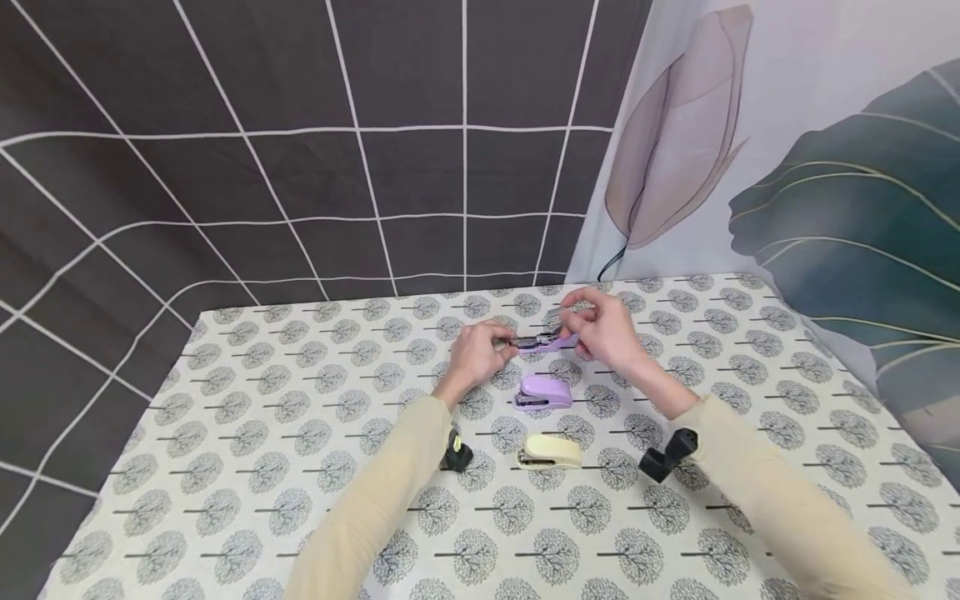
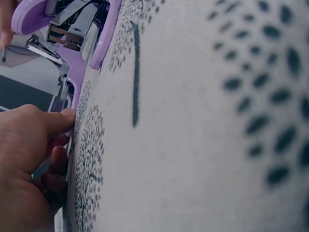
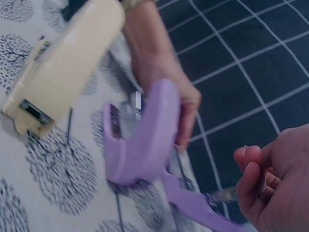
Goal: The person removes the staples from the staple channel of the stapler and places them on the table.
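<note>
A purple stapler (image 1: 557, 342) lies opened out on the cloth, its metal staple channel exposed. My left hand (image 1: 477, 354) pinches its left end between thumb and fingers, also visible in the left wrist view. Above its right part, my right hand (image 1: 603, 329) pinches a thin metal piece (image 2: 4, 54), possibly a strip of staples; the fingertips mostly hide it in the right wrist view. Nearer to me sits a second purple stapler (image 1: 543, 392), closed. Nearer still is a cream-yellow stapler (image 1: 550, 452), also closed.
A tree-patterned cloth (image 1: 315, 500) covers the table. Behind its far edge hangs a dark curtain (image 1: 300, 183) with white grid lines. A pale curtain (image 1: 810, 50) with leaf prints hangs at the right.
</note>
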Tool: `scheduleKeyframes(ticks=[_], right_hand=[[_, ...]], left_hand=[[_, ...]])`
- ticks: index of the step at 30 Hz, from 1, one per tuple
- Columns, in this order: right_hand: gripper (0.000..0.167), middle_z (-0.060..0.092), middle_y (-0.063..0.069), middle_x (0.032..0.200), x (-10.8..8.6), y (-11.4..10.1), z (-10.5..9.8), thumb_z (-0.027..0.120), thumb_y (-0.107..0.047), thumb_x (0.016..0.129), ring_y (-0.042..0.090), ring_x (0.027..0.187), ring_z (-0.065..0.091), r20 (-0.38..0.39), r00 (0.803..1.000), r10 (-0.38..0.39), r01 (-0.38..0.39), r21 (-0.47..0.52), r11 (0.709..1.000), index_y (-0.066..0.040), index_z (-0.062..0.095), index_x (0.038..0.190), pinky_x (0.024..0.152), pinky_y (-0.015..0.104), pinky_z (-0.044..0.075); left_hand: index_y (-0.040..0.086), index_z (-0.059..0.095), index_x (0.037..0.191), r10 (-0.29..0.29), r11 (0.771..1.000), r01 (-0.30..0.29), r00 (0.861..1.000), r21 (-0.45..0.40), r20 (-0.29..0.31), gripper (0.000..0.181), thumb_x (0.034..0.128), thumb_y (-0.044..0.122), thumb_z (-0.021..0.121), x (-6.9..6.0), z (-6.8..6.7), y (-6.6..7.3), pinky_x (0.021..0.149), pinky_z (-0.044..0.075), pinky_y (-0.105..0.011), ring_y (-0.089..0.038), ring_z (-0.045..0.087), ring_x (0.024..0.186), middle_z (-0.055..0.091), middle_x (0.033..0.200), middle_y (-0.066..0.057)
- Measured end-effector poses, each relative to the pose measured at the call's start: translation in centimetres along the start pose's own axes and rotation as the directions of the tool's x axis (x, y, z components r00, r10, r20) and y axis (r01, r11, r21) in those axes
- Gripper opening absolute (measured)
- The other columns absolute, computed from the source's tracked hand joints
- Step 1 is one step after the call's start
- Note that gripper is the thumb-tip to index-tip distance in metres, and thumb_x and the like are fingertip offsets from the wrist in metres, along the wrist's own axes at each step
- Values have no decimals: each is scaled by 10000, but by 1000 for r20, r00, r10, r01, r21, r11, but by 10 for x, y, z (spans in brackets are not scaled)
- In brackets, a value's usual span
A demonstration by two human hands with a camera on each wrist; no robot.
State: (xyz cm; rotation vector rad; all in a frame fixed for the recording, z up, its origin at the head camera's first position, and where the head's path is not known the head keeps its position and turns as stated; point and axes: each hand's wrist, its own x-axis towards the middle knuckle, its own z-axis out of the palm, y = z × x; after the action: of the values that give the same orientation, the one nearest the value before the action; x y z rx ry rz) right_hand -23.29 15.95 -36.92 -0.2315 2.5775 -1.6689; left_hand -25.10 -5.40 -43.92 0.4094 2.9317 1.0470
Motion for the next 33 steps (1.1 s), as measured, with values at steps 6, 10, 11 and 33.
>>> scheduleKeyframes(ticks=[6, 10, 11, 33], right_hand=[[284, 696, 155, 790, -6, 7, -30, 601, -58, 996, 114, 478, 544, -37, 995, 92, -89, 75, 993, 32, 538, 1257, 436, 234, 463], [308, 701, 88, 776, -9, 18, -41, 595, -75, 1003, 96, 484, 543, -75, 990, 123, -115, 103, 988, 36, 518, 1280, 455, 237, 478], [305, 704, 89, 782, -10, 21, -43, 593, -78, 1005, 89, 487, 542, -84, 989, 125, -116, 104, 988, 35, 517, 1277, 463, 241, 485], [245, 712, 103, 786, -7, 74, -46, 602, -61, 988, 114, 495, 556, 11, 971, 238, -236, -105, 966, 42, 568, 1208, 438, 239, 470]], left_hand=[[127, 750, 1130, 8, 1000, -8, 1000, -14, 5, 282, 869, 227, 790, 0, 1, 0, 762, 512, -265, -179, 669, 969, 682, 1224, -20], [130, 750, 1130, 7, 1000, -7, 1000, -16, 8, 275, 873, 220, 787, 0, 0, -1, 815, 515, -300, -190, 661, 994, 676, 1236, -24], [132, 750, 1130, 6, 1000, -6, 1000, -11, 7, 275, 873, 220, 787, -1, 0, -1, 831, 514, -314, -194, 659, 1004, 675, 1238, -24], [146, 746, 1145, -19, 1000, 19, 1000, -25, 21, 277, 881, 228, 778, -1, 0, 1, 841, 508, -333, -205, 637, 1056, 654, 1279, -16]])
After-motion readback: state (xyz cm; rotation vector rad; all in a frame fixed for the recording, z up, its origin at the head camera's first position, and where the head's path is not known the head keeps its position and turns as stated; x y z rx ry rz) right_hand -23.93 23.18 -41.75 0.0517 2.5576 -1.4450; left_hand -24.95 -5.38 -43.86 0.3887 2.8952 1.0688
